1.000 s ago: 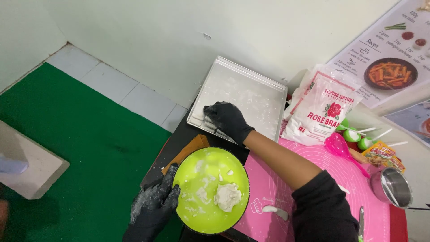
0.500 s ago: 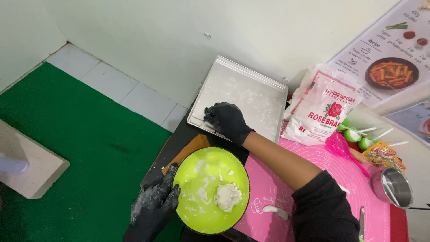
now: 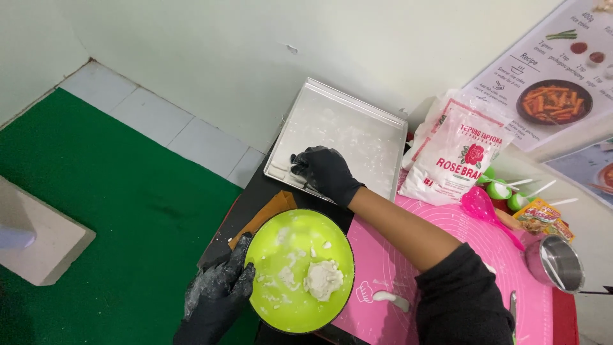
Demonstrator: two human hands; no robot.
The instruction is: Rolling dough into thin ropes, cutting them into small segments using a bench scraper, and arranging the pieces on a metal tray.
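Head view: gloved hands at a lime-green bowl [image 3: 299,268] and a floured baking tray [image 3: 357,131].
Left hand [image 3: 217,295] grips the bowl's rim; one dough lump [image 3: 323,279] remains inside. Right hand [image 3: 325,171] closes on a dough piece [image 3: 297,171] at the tray's near edge.

Single head cam, steep downward view, close over worktop w/ pink mat [image 3: 408,268], floor at left.

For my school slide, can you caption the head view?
Right hand presses dough on tray; left hand steadies green bowl.
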